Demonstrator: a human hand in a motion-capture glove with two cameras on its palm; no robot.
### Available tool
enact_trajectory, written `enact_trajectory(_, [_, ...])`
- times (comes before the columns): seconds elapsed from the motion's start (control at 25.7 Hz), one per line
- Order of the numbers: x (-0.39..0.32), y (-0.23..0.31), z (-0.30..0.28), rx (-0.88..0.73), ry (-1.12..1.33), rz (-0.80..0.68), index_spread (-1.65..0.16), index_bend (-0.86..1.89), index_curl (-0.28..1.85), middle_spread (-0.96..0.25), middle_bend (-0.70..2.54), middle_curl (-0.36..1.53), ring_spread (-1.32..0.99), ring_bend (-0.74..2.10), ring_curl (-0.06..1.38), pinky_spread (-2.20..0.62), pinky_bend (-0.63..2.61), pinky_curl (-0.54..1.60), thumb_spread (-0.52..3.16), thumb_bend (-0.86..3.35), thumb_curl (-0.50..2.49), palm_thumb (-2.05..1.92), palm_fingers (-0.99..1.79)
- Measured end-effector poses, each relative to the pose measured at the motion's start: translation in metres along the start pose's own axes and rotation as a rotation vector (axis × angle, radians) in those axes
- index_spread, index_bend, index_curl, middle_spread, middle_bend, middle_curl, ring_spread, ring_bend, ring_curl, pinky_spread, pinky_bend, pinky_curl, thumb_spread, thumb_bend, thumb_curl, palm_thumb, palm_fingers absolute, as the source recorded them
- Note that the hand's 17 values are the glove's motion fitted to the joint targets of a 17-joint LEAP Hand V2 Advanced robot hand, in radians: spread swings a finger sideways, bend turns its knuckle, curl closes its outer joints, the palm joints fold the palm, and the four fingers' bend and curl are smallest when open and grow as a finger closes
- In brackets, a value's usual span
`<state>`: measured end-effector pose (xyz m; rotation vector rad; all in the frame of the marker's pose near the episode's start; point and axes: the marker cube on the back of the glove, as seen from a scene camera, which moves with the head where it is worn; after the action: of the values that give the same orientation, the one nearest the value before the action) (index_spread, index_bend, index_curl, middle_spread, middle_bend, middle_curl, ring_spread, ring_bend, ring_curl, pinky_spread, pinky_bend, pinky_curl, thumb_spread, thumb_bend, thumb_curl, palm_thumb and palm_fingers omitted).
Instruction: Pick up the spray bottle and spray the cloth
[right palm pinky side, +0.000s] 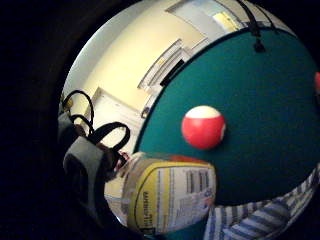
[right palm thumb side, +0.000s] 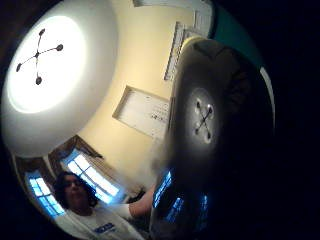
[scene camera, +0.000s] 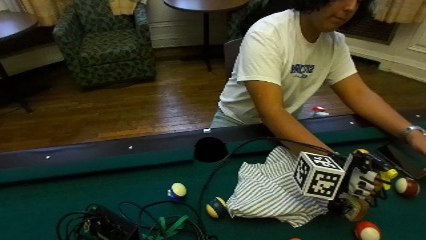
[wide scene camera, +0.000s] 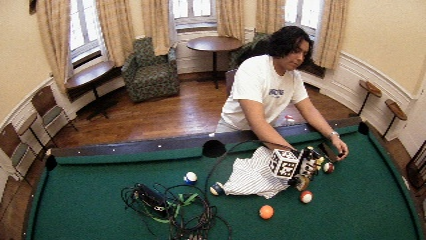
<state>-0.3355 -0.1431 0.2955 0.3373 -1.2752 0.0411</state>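
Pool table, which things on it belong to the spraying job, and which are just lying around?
For the job:
spray bottle, held in the gloved right hand
striped cloth

Lying about:
red-and-white ball
orange ball
two balls by the cloth's far end
tangle of cables

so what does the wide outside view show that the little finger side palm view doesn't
Only the wide outside view shows the orange ball, the cable tangle and the person's bare hand. Only the palm view shows the spray bottle's label up close. Both show the striped cloth, the green felt and a red-and-white ball.
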Motion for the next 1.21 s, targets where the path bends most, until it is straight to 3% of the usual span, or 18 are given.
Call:
enact_trajectory(0.78, [0.006,-0.008,0.005,-0.064,-0.039,0.052,-0.24,0.33,0.66,-0.2,0.7,0.61,-0.21,0.85,0.52,-0.3,0.6,0.45,0.74,-0.02,0.82,0.96,1.37])
enact_trajectory(1.09, [0.01,0.002,0.0,-0.143,-0.037,0.153,-0.24,0.33,0.65,-0.19,0.69,0.59,-0.18,0.79,0.49,-0.26,0.45,0.42,0.73,-0.03,0.8,0.94,1.25])
enact_trajectory(1.21, [0.016,0.011,-0.004,-0.182,0.013,0.194,-0.25,0.35,0.65,-0.19,0.7,0.59,-0.17,0.67,0.46,-0.15,0.3,0.38,0.76,-0.05,0.76,0.89,1.07])
